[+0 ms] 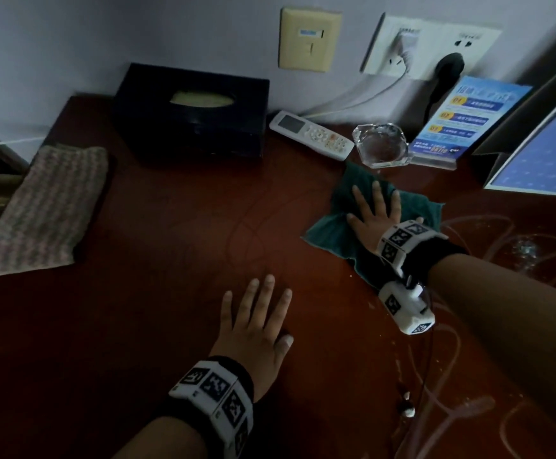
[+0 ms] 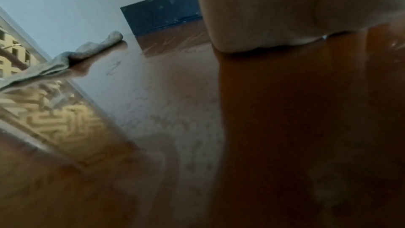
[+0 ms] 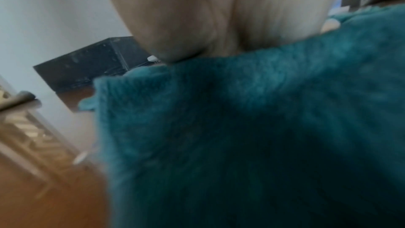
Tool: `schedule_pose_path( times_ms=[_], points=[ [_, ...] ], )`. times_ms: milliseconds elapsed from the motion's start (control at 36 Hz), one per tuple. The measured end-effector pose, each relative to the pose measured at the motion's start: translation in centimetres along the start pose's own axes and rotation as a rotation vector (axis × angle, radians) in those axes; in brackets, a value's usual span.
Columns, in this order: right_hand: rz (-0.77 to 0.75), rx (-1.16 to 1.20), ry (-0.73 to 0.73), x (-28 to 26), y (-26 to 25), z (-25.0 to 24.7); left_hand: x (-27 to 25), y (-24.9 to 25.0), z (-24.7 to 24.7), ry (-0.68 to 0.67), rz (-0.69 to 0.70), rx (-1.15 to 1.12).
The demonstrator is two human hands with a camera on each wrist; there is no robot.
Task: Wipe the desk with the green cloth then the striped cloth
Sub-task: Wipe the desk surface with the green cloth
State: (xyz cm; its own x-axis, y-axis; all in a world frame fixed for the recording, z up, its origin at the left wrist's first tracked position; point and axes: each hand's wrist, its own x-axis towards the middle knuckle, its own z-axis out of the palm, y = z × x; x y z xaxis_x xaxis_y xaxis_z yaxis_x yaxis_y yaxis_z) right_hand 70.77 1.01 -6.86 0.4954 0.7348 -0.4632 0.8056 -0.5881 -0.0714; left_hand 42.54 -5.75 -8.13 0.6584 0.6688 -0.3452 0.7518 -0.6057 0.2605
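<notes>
The green cloth (image 1: 339, 226) lies spread on the dark red-brown desk (image 1: 177, 233), right of centre near the back. My right hand (image 1: 374, 212) presses flat on it with straight, spread fingers; the right wrist view shows the palm (image 3: 230, 15) on the teal fabric (image 3: 252, 127). My left hand (image 1: 256, 319) rests flat on the bare desk near the front, fingers straight, holding nothing; its palm (image 2: 285, 9) touches the wood (image 2: 285, 127). The striped cloth (image 1: 43, 210) lies folded at the desk's left edge, apart from both hands, also visible as the striped cloth (image 2: 65, 58).
A dark tissue box (image 1: 192, 114) stands at the back by the wall. A white remote (image 1: 309, 134), a glass ashtray (image 1: 379, 145) and a blue card stand (image 1: 462, 120) sit just beyond the green cloth. A laptop (image 1: 535, 154) stands at the right. Cables (image 1: 425, 359) trail near my right forearm.
</notes>
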Motion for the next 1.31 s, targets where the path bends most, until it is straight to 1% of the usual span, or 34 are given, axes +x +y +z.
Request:
schedule_pose_path(
  times_ms=[56, 83, 139, 361, 472, 611, 972, 1167, 1305],
  points=[
    [0.006, 0.003, -0.011, -0.6, 0.2, 0.2, 0.3, 0.2, -1.0, -0.076, -0.03, 0.038],
    [0.008, 0.0, -0.013, -1.1, 0.3, 0.2, 0.4, 0.3, -1.2, -0.1, -0.014, 0.075],
    [0.01, -0.011, -0.022, -2.1, 0.4, 0.4, 0.3, 0.5, -1.6, -0.186, -0.008, 0.031],
    [0.026, 0.021, -0.079, -5.5, 0.6, 1.5, 0.2, 0.8, -2.3, -0.28, -0.029, 0.076],
    [0.04, 0.015, -0.075, -6.7, 0.5, 2.2, 0.3, 0.8, -2.5, -0.287, -0.027, 0.088],
    [0.036, 0.047, -0.084, -7.9, 0.9, 3.2, 0.5, 1.0, -2.9, -0.336, -0.041, 0.108],
    [-0.064, 0.011, -0.083, -11.6, 1.3, 4.7, 0.6, 1.2, -3.2, -0.355, -0.066, 0.117],
    [-0.164, -0.049, -0.095, -13.5, 2.2, 5.7, 0.7, 1.2, -3.1, -0.363, -0.078, 0.122],
    [-0.291, -0.166, -0.122, -14.9, 3.3, 6.1, 0.8, 1.2, -3.0, -0.364, -0.092, 0.136]
  ],
)
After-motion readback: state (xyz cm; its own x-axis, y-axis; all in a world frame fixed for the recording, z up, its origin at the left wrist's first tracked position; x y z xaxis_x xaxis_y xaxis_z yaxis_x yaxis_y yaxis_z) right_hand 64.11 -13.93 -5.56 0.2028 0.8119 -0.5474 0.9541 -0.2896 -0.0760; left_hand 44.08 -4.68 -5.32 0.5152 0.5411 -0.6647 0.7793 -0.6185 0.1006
